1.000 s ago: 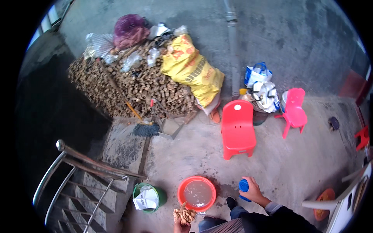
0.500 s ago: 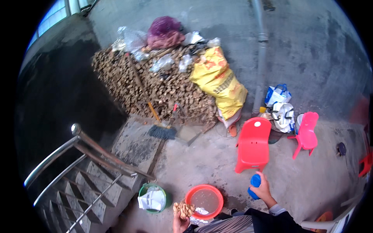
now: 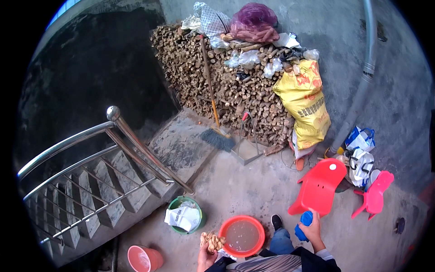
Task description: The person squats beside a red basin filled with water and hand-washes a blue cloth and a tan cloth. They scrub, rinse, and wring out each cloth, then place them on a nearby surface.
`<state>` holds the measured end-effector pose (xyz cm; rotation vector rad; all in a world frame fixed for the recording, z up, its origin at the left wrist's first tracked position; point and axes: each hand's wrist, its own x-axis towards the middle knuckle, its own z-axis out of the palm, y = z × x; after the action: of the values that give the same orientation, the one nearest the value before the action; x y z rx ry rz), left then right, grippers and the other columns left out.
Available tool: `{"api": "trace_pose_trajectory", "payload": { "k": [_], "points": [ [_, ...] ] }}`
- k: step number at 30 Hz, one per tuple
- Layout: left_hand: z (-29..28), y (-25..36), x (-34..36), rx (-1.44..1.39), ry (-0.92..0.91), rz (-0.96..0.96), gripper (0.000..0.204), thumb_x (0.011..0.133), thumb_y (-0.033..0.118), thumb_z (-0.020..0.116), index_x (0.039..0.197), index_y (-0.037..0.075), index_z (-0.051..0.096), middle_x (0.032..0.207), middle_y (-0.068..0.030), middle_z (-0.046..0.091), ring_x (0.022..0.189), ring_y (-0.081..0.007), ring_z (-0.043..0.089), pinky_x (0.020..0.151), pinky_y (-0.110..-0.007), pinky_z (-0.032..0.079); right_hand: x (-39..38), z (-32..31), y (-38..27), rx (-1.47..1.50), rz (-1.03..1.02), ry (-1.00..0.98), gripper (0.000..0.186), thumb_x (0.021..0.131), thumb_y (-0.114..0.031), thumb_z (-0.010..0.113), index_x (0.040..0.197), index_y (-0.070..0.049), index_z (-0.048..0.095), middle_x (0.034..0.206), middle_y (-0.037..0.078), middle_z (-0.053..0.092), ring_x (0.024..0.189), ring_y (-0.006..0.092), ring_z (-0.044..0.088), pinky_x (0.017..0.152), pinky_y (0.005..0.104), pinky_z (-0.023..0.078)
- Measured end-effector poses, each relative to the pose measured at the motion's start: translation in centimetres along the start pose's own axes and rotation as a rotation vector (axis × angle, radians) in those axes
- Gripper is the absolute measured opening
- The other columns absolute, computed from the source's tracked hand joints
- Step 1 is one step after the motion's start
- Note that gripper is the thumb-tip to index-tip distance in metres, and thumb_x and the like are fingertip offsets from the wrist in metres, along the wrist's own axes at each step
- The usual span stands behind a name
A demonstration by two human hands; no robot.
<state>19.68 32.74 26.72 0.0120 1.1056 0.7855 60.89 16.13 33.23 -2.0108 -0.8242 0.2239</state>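
Low in the middle of the view, my left hand point(image 3: 206, 259) is closed around a cluster of pale tan, knobbly pieces that looks like ginger root point(image 3: 213, 241). Just right of it stands a round red-orange basin point(image 3: 261, 231) holding murky water. My right hand point(image 3: 312, 232), further right, grips a blue object point(image 3: 304, 225) with rounded ends and a narrower waist; its kind is unclear. To the left of the basin is a green bucket point(image 3: 202, 223), with a white printed bag point(image 3: 185, 218) lying over its opening.
A pink bucket point(image 3: 156, 258) stands at lower left, near a metal stair railing point(image 3: 145, 154). A red chair point(image 3: 319, 186) and a small pink chair point(image 3: 375, 196) are at right. Stacked firewood point(image 3: 235, 90), a yellow sack point(image 3: 306, 106), a broom point(image 3: 217, 138) and a dustpan point(image 3: 248, 152) lie beyond.
The view has shifted, so the woodpile and chairs appear further right and the pink bucket and my shoe have come into sight. Both hands still hold the same things.
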Motion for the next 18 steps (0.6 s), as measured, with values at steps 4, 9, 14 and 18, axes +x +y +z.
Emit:
{"api": "trace_pose_trajectory", "payload": {
  "k": [4, 9, 14, 18],
  "points": [
    [3.3, -0.2, 1.7, -0.060, 0.032, 0.087, 0.029, 0.097, 0.021, 0.048, 0.124, 0.013, 0.053, 0.112, -0.0046, 0.064, 0.092, -0.0178, 0.062, 0.062, -0.026, 0.050, 6.8, 3.5, 0.6, 0.025, -0.018, -0.115, 0.070, 0.061, -0.010, 0.077, 0.125, -0.003, 0.049, 0.113, 0.020, 0.053, 0.110, 0.0358, 0.053, 0.095, 0.0440, 0.042],
    [9.1, -1.6, 5.0, -0.162, 0.054, 0.199, 0.032, 0.097, 0.019, 0.047, 0.128, 0.011, 0.050, 0.113, -0.0060, 0.064, 0.092, -0.0177, 0.063, 0.061, -0.025, 0.050, 16.5, 7.6, 2.6, 0.087, -0.098, -0.282, 0.072, 0.061, -0.010, 0.077, 0.126, -0.003, 0.047, 0.113, 0.019, 0.052, 0.110, 0.0360, 0.052, 0.095, 0.0442, 0.042],
    [19.6, -3.4, 5.7, -0.207, 0.047, 0.226, 0.026, 0.095, 0.015, 0.050, 0.121, 0.013, 0.053, 0.105, -0.0078, 0.065, 0.088, -0.0201, 0.063, 0.058, -0.030, 0.051, 26.0, 8.9, 4.9, 0.115, -0.121, -0.407, 0.073, 0.060, -0.008, 0.076, 0.126, -0.003, 0.047, 0.115, 0.019, 0.051, 0.111, 0.0365, 0.050, 0.097, 0.0445, 0.040],
    [25.6, -4.1, 5.2, -0.174, -0.001, 0.302, 0.029, 0.097, 0.013, 0.047, 0.125, 0.015, 0.050, 0.109, -0.0063, 0.065, 0.088, -0.0181, 0.065, 0.056, -0.028, 0.050, 33.6, 9.8, 5.1, 0.143, -0.133, -0.447, 0.073, 0.060, -0.006, 0.074, 0.127, -0.003, 0.046, 0.118, 0.018, 0.050, 0.115, 0.0357, 0.048, 0.100, 0.0443, 0.038]
  ]
}}
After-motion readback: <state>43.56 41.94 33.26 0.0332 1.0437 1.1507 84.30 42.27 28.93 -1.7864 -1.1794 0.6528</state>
